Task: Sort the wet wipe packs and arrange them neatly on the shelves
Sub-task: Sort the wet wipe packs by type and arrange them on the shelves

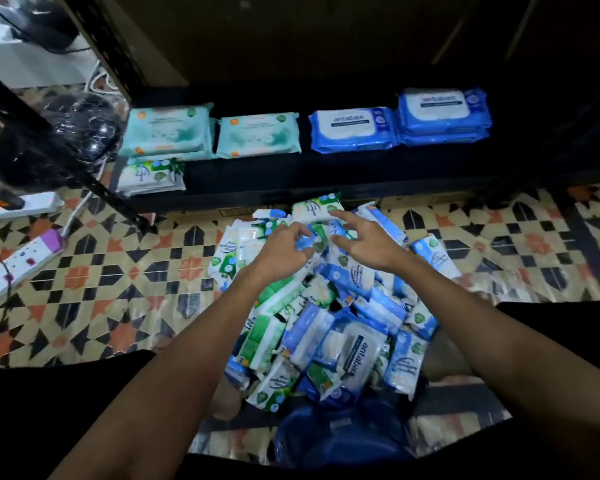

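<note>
- Head view looks down at a big pile of wet wipe packs (329, 306) lying on the patterned floor (118, 271), right in front of a low black shelf (291, 174).
- Both arms reach out over the pile.
- The left hand (284, 249) has its fingers curled, and its fingertips pinch a small blue pack (305, 242) near the top of the pile.
- The right hand (364, 242) is spread out, with fingers straight. Its pointing finger touches or nearly touches a white and green pack (314, 207) at the far edge of the pile; I cannot tell which.
- On the shelf, two teal stacks (168, 131) sit side by side at the left. The left one is two packs high.
- Beside them to the right are blue packs (352, 129); the rightmost blue stack (444, 114) is taller.
- A white and green pack on the shelf (151, 176) lies in front of the teal ones, near the shelf's left post.
- Two white power strips (21, 261) lie on the floor at the left, well apart from the pile.
- A dark blue bag (343, 434) sits at the near end of the pile.
</note>
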